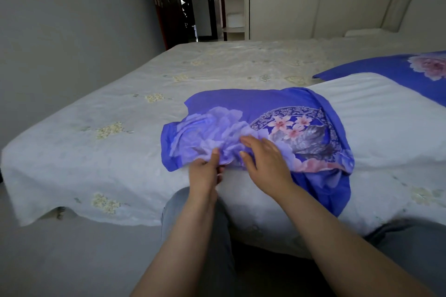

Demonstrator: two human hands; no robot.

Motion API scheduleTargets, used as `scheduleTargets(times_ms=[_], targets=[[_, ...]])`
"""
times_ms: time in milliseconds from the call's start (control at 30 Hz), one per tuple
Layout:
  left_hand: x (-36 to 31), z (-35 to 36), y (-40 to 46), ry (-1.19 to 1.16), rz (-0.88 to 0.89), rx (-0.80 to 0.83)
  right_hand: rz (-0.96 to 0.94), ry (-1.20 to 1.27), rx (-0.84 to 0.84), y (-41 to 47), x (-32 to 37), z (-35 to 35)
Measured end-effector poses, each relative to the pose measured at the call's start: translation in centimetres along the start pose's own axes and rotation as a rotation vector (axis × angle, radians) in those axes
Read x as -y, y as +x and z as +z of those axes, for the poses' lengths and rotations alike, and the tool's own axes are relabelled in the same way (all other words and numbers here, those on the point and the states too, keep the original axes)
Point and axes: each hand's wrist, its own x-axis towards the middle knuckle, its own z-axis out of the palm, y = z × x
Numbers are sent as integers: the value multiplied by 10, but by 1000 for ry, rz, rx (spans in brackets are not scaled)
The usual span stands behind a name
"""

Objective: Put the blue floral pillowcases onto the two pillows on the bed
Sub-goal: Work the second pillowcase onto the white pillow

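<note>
Blue floral pillowcase covers only the near end of a white pillow that lies across the corner of the bed; the rest of the pillow sticks out bare to the right. The fabric is bunched and wrinkled along its near edge, and a loose flap of it hangs down over the side of the mattress. The left hand pinches that gathered near edge, thumb on top and fingers curled underneath. The right hand lies just beside it with fingers stretched out flat on the printed cloth, pressing rather than grasping. A second pillow, already dressed in the same blue floral print, rests farther back on the right, touching the bare pillow's far side. The person's knees, in grey trousers, are up against the edge of the bed. Beyond the bed stand a pale wardrobe and an open dark doorway.
</note>
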Motion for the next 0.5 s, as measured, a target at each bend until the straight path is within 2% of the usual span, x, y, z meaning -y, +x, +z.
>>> scheduleTargets(times_ms=[100,167,267,400,500], targets=[[13,26,-15,278,189,104,215,382,268,17,-10,-9],[25,32,-13,424,233,118,354,613,320,24,-15,-11],[33,28,-6,516,214,106,409,535,301,25,-14,-7],[33,27,-16,601,191,82,326,260,167,35,-14,6],[33,15,-15,655,169,130,365,278,117,35,-12,10]])
